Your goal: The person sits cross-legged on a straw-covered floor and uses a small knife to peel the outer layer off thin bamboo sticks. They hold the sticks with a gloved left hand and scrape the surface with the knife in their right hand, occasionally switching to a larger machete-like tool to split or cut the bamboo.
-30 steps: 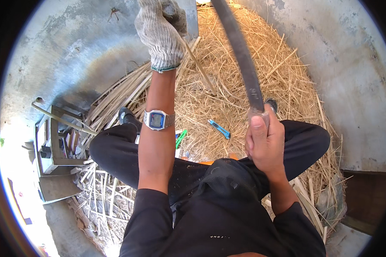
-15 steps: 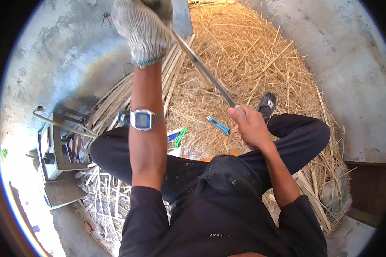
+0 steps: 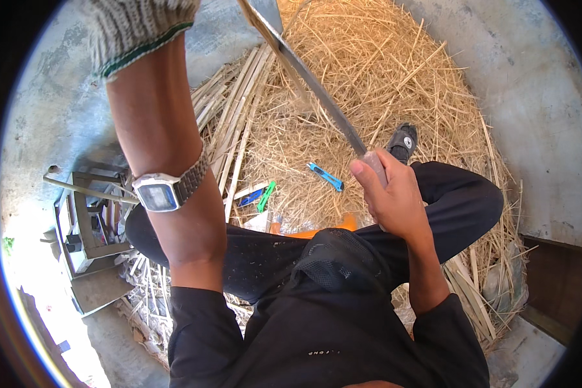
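Observation:
My right hand (image 3: 398,197) is bare and wrapped round the handle of a long knife (image 3: 324,98). Its narrow metal blade slants up and to the left, over the straw. A thin brownish strip (image 3: 265,31), apparently bamboo, lies along the upper part of the blade. At the upper left my left hand (image 3: 142,29) wears a grey-white knit glove with a green cuff. Its fingers lie past the picture's upper edge, so their grip is hidden. A digital watch (image 3: 158,195) with a metal band sits on the left wrist.
Fine shavings (image 3: 362,71) cover the floor between curved grey walls (image 3: 511,77). Long pale strips (image 3: 239,129) lie at left. Near my crossed legs are a light-blue cutter (image 3: 326,176), a green cutter (image 3: 266,196) and an orange object (image 3: 343,223). A wooden box (image 3: 84,226) stands at far left.
My left hand has moved up and to the left, partly out of the picture. My right hand has shifted slightly right with the knife still in it.

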Demonstrator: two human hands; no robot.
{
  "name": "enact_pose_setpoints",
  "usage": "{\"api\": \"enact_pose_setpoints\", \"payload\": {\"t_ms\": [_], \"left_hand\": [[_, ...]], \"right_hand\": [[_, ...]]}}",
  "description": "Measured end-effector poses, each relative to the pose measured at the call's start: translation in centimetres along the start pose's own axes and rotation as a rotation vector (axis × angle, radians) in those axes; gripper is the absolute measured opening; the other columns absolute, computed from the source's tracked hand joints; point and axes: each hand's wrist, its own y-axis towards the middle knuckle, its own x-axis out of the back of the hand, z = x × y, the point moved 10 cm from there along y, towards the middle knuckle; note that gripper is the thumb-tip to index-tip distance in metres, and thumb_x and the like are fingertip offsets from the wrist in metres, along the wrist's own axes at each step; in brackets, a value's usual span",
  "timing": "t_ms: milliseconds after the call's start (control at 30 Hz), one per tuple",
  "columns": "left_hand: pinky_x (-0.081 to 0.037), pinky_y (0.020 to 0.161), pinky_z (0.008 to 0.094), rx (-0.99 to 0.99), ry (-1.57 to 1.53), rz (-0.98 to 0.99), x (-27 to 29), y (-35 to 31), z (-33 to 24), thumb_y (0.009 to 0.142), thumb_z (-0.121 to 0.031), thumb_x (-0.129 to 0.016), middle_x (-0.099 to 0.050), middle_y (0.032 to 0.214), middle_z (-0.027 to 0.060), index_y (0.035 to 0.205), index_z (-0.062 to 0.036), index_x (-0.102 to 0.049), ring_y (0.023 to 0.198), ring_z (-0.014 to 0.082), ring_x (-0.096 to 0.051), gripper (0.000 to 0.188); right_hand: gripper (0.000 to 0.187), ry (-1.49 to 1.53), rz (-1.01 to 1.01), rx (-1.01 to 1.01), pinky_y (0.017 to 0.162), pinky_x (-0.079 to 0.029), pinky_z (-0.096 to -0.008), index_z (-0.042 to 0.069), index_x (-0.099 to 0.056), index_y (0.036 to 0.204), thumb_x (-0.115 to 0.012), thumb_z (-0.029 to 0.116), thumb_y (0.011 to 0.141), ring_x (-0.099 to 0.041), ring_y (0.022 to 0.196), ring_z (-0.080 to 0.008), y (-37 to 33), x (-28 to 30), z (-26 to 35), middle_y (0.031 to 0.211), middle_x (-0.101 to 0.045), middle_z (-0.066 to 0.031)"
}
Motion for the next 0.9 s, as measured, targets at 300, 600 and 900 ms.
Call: {"api": "enact_pose_setpoints", "payload": {"t_ms": [300,600,900], "left_hand": [[-0.021,0.036,0.0228,0.101,-0.090,0.013,0.2,0.6,3.3,0.096,-0.052,-0.061,-0.041,0.054,-0.0055,0.072,-0.0182,-0.050,0.040,0.0063,-0.032,0.042],[-0.021,0.035,0.0240,0.108,-0.036,-0.058,0.2,0.2,2.9,0.097,-0.051,-0.059,-0.037,0.052,-0.0061,0.070,-0.0178,-0.048,0.038,0.0076,-0.030,0.044],[-0.018,0.035,0.0258,0.108,-0.104,0.053,1.9,-0.3,2.7,0.099,-0.055,-0.052,-0.032,0.050,-0.0045,0.065,-0.0192,-0.041,0.037,0.0092,-0.026,0.051]], "right_hand": [[0.043,0.480,0.162,-0.260,0.042,-0.041,-0.0308,0.002,-0.055,0.090,-0.062,0.045,0.097,-0.050,0.043,-0.0111,2.3,-5.1,-5.3,0.055,-0.051,-0.0042],[0.030,0.450,-0.267,0.298,0.044,-0.039,-0.0296,0.003,-0.052,0.090,-0.060,0.030,0.100,-0.051,0.047,-0.0107,0.1,0.2,3.3,0.056,-0.051,-0.0013],[0.045,0.385,0.159,-0.154,0.040,-0.042,-0.0324,0.004,-0.051,0.089,-0.054,0.048,0.100,-0.046,0.040,-0.0135,4.2,-7.6,-8.1,0.055,-0.051,-0.0054]]}}
